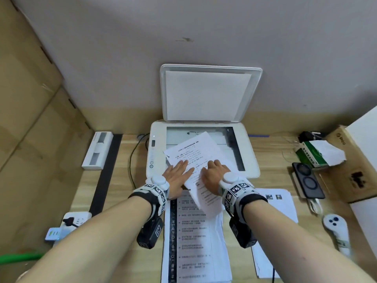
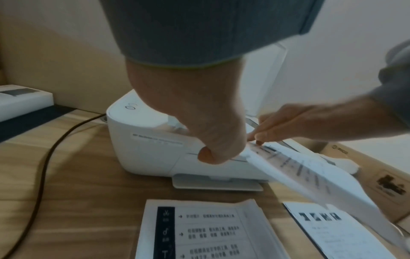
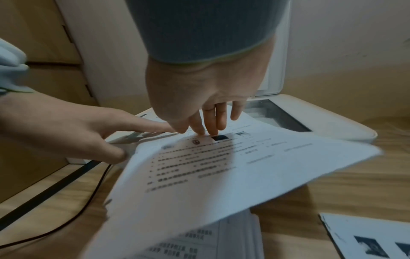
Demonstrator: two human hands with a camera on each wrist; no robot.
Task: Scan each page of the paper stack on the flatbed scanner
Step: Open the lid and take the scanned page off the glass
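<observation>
Head view: the scanner (image 1: 204, 152) stands directly ahead of both hands with its lid (image 1: 210, 92) raised against the wall. 1 printed sheet (image 1: 195, 152) lies skewed across the glass, its near end hanging over the scanner's front edge toward the person. The left hand (image 1: 177, 178) lies flat on the sheet's left part, fingers straight and spread, gripping nothing. The right hand (image 1: 214, 174) rests on the sheet just beside the left, fingers extended forward. The paper stack (image 1: 193, 242) lies on the desk (image 1: 265, 156) below and between the wrists; a second pile of pages (image 1: 283, 205) lies right of the right wrist. A phone (image 1: 308, 180) and a green box (image 1: 314, 154) sit well to the right of the right hand; a power strip (image 1: 75, 219) lies left of the left forearm.

Left wrist view: the left hand (image 2: 199, 122) reaches over the scanner's front corner, thumb tip at the front face; the other fingers are hidden. The sheet (image 2: 310, 177) slopes down to the right.

Right wrist view: the right hand (image 3: 206, 98) presses straight fingertips (image 3: 213, 129) onto the sheet (image 3: 221, 175); the near part of the sheet droops over the stack, blurred.
</observation>
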